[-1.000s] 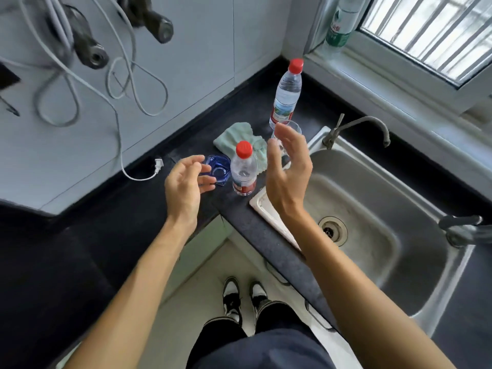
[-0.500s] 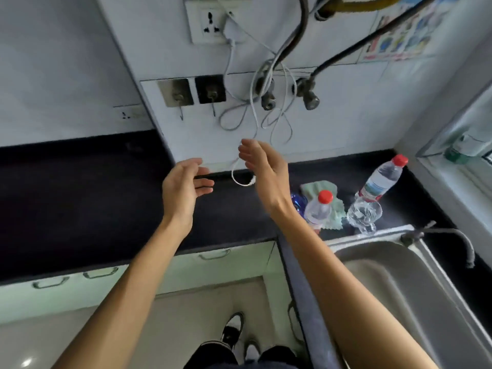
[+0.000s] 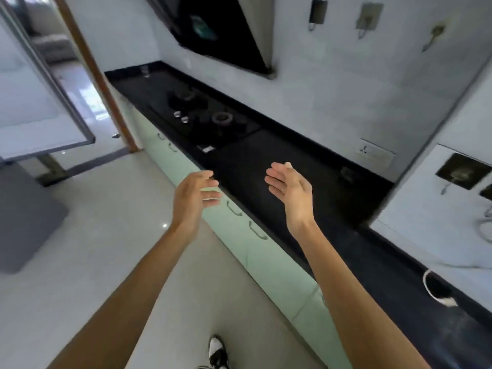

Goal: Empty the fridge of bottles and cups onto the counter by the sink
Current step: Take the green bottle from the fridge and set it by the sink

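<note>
Both hands are raised in front of me and hold nothing. My left hand (image 3: 194,194) hangs over the floor beside the cabinet fronts, fingers apart. My right hand (image 3: 291,189) is above the black counter (image 3: 292,166), palm turned left, fingers spread. A small clear glass (image 3: 144,71) stands at the counter's far end. The sink, the bottles and the cups by it are out of view. No fridge shows in this blurred frame.
A black hob (image 3: 205,115) is set into the counter, under an extractor hood (image 3: 221,30). Pale green cabinet fronts (image 3: 239,235) run below. A doorway with a glass door (image 3: 40,102) opens at the left. A white cable end (image 3: 439,291) lies on the counter at right.
My view has swung left, away from the sink, the bottles and the cups, to the hob side of the kitchen. Both hands stayed empty and raised.
</note>
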